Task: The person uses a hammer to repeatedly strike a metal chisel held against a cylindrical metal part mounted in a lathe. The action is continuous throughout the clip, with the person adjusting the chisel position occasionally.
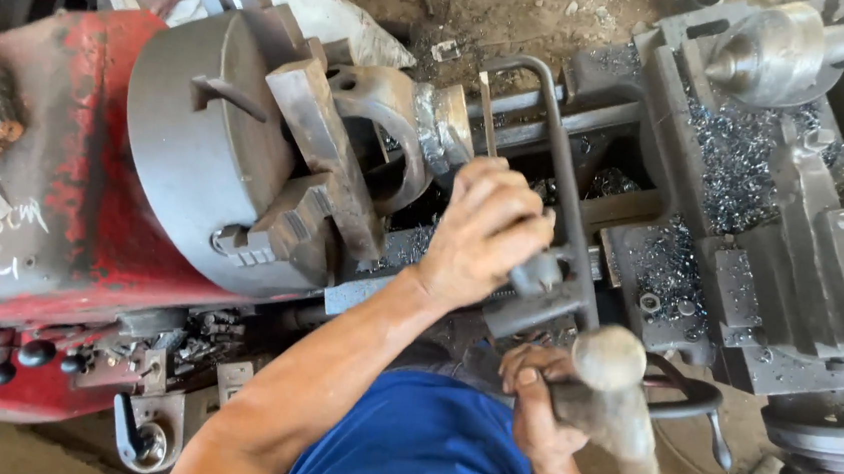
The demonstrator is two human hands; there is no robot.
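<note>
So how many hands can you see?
2. The left hand grips a metal tool beside the lathe chuck. The right hand holds a hammer lower down. None seem hidden.

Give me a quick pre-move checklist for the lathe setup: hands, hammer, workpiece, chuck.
1. Left hand grips the steel bar beside the workpiece: ok.
2. Right hand grips the hammer handle: ok.
3. Workpiece sits in the chuck jaws: ok.
4. Jaws fully tight: cannot tell.
5. Bed clear of metal chips: not ok.
6. Chuck at rest: cannot tell.
</note>
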